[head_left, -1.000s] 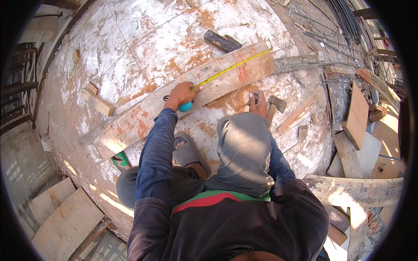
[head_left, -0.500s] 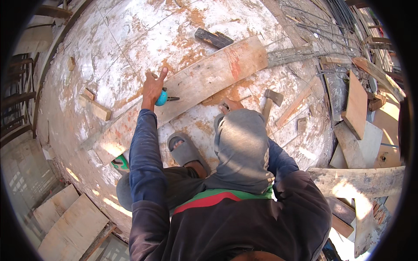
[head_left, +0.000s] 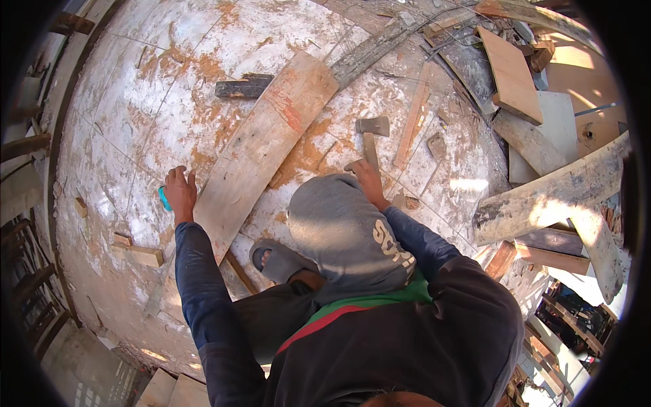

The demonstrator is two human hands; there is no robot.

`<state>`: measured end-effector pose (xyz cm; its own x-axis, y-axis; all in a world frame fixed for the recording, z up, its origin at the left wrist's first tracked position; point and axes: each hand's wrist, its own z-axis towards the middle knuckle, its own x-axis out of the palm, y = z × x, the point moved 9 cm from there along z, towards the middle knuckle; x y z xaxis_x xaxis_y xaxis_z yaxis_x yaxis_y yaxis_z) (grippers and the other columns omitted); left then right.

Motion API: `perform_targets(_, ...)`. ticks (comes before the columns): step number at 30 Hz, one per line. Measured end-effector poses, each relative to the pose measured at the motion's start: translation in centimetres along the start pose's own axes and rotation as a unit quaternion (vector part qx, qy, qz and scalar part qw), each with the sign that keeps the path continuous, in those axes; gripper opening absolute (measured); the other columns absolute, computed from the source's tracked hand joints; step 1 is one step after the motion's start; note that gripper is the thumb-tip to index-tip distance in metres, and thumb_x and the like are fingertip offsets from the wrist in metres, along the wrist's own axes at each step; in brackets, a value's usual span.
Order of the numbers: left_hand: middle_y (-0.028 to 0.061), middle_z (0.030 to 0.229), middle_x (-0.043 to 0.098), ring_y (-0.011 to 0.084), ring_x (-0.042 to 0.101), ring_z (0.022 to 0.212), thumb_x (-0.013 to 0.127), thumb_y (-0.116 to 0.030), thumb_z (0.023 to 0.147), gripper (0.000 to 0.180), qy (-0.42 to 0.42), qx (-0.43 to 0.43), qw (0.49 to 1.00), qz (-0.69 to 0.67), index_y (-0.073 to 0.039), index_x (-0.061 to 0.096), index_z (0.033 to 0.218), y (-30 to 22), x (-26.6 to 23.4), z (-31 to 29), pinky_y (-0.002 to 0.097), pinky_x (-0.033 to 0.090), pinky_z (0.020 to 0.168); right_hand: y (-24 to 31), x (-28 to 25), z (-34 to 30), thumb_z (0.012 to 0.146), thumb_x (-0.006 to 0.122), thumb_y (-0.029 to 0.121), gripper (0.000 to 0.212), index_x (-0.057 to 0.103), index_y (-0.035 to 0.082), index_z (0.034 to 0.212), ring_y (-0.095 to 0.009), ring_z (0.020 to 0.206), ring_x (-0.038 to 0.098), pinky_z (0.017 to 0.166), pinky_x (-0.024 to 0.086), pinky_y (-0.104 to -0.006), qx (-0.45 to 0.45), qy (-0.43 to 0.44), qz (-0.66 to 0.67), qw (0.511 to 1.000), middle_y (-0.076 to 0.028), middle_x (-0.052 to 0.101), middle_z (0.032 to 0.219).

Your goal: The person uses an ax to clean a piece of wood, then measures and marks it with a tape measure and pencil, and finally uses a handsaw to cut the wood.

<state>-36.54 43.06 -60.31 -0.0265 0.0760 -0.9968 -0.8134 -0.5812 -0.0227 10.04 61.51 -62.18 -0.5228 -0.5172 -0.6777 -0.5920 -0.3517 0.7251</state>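
Note:
My left hand point(head_left: 181, 195) is palm down over the dusty floor, left of a long wooden board point(head_left: 261, 132). Its fingers curl on a small rounded teal tool point(head_left: 165, 198), most of it hidden beneath the hand. My right hand point(head_left: 368, 182) lies beyond my raised knee, closed at the lower handle of a hatchet point(head_left: 372, 127). The hatchet's head points away from me, and its handle end is covered by my fingers. Red smears mark the board's far end.
A short dark wood block point(head_left: 244, 86) lies left of the board's far end. Small wood offcuts point(head_left: 137, 254) are at left. A thin strip point(head_left: 412, 115) lies right of the hatchet. Planks and a plywood piece point(head_left: 512, 74) are piled at right.
My left hand has moved off the board to its left, turning palm down with the teal tool. My right hand has reached the hatchet handle. The view has swung to the right.

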Motion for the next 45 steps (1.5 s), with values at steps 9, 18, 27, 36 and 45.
perform_targets(9,0.0228,0.090,0.070,0.0405,0.067,0.090,0.055,-0.069,0.088,0.067,0.145,-0.156,0.958,-0.190,-0.005,0.069,0.102,-3.4,5.5,-3.0,0.0481,0.051,0.079,-6.6,-1.6,-3.5,0.080,0.075,0.021,0.046,0.051,0.006,0.117,-0.039,0.106,0.055,0.086,0.047,-0.0467,0.139,-0.019,-0.173,0.975,-0.018,0.054,0.112)
perform_targets(18,0.0225,0.088,0.070,0.0405,0.068,0.090,0.054,-0.068,0.089,0.067,0.148,-0.108,0.958,-0.222,-0.005,0.071,0.103,-14.5,4.5,6.0,0.0501,0.051,0.080,-8.5,-1.2,-3.5,0.078,0.075,0.018,0.049,0.048,0.006,0.116,-0.040,0.104,0.054,0.085,0.047,-0.0473,0.147,-0.054,-0.132,0.979,-0.018,0.054,0.111)
perform_targets(27,0.0214,0.147,0.045,0.0406,0.042,0.135,0.073,-0.061,0.078,0.093,0.207,0.031,0.946,-0.245,-0.018,0.036,0.152,-20.9,8.5,7.4,0.0552,0.035,0.108,-8.8,-2.6,-2.6,0.076,0.079,0.019,0.050,0.047,0.007,0.113,-0.039,0.101,0.057,0.085,0.047,-0.0475,0.142,-0.012,-0.125,0.982,-0.017,0.056,0.110)
perform_targets(36,0.0206,0.152,0.038,0.0392,0.034,0.140,0.074,-0.059,0.078,0.097,0.118,0.053,0.973,-0.192,-0.013,0.033,0.152,-19.1,4.1,3.2,0.0575,0.022,0.116,-8.2,-1.8,-4.6,0.076,0.079,0.017,0.046,0.051,0.004,0.110,-0.042,0.099,0.057,0.082,0.046,-0.0483,0.145,-0.094,-0.082,0.982,-0.020,0.058,0.104)
perform_targets(45,0.0203,0.149,0.039,0.0390,0.035,0.139,0.073,-0.060,0.077,0.098,0.089,0.024,0.974,-0.206,-0.010,0.034,0.151,-18.0,4.1,2.4,0.0621,0.021,0.114,-8.0,-2.1,-2.9,0.075,0.080,0.019,0.048,0.049,0.005,0.109,-0.042,0.095,0.057,0.079,0.046,-0.0492,0.129,-0.063,-0.127,0.981,-0.020,0.056,0.101)
